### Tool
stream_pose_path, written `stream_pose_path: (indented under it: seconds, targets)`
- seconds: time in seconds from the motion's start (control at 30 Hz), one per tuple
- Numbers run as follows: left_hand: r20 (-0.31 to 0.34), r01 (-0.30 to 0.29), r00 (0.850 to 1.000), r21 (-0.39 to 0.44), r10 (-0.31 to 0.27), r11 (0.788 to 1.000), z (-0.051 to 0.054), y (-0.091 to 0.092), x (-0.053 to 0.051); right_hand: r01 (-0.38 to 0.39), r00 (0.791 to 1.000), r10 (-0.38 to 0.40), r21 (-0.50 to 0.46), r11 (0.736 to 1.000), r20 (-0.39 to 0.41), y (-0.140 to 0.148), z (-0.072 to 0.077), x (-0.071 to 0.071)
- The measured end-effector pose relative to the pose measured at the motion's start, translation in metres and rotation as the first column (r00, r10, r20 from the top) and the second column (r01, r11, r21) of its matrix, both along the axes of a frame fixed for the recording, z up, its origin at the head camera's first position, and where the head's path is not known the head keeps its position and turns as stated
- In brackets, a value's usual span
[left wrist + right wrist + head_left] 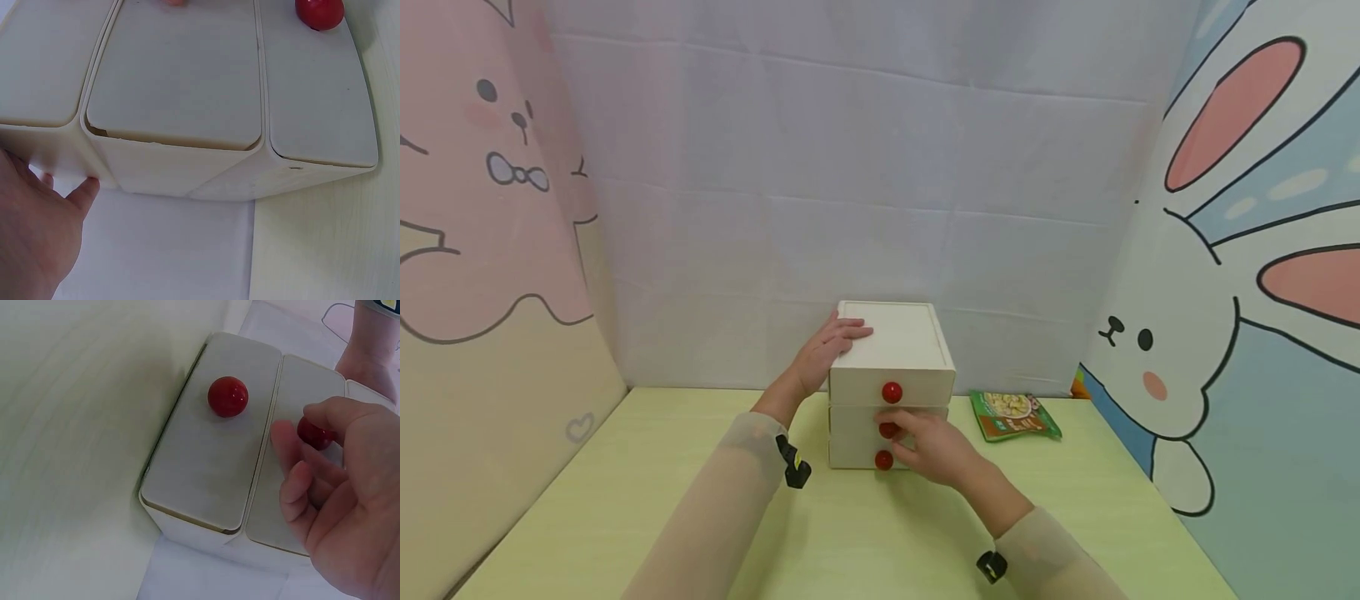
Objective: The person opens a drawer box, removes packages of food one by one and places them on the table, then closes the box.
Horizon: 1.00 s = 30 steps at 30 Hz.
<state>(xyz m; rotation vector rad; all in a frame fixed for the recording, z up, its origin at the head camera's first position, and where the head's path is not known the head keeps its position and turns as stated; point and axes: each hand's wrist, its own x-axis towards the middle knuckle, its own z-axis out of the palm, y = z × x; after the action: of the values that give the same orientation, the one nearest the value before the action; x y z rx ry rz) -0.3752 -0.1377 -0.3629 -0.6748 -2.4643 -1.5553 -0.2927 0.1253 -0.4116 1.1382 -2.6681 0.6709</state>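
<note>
The left arm reaches out from the near left, its sleeve [711, 512] slanting up to the cabinet [898, 337], which stands at the far middle of the bench [602, 483]. The left hand [822, 354] lies over the cabinet's top left edge, its fingers stretched out toward the right and laid on the top rather than clenched. In the left wrist view the thumb lies along the cabinet's left side.

The right arm comes in from the near right, angled left and away, with the wrist lower and nearer than the fingers. The right hand [934, 447] is at the cabinet's front, grasping the middle knob [314, 432] with thumb and index finger bent about it, thumb uppermost; the other fingers curl in beneath, toward the palm. The top knob [892, 392] is just above this hand, and the bottom knob [883, 460] sits below and a little left of its fingers. To the right of the cabinet, toward the bench's far edge, lies a green packet [1013, 417].
</note>
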Motion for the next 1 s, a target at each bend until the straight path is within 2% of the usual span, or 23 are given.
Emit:
stream_pose_path:
  seconds: [0.13, 0.37, 0.83, 1.0]
  targets:
    - [0.009, -0.006, 1.0, 0.002, 0.006, 1.0, 0.0, -0.0003, 0.0002, 0.042, 0.999, -0.041, -0.04, 0.998, 0.036, -0.0048, -0.0065, -0.0012]
    - [-0.003, -0.002, 1.0, 0.002, 0.002, 1.0, 0.0001, -0.0005, -0.0009, 0.102, 0.994, -0.099, -0.066, 0.993, 0.037, -0.0095, -0.0099, -0.0014]
    - [-0.001, -0.006, 1.0, 0.006, 0.006, 1.0, 0.0002, 0.0012, -0.0011, 0.122, 0.993, -0.122, -0.06, 0.991, 0.002, -0.0099, -0.0069, 0.0033]
    - [0.006, -0.001, 1.0, -0.013, 0.001, 1.0, -0.0003, 0.0005, -0.0022, 0.118, 0.993, -0.118, -0.07, 0.99, 0.015, -0.0103, -0.0075, 0.0039]
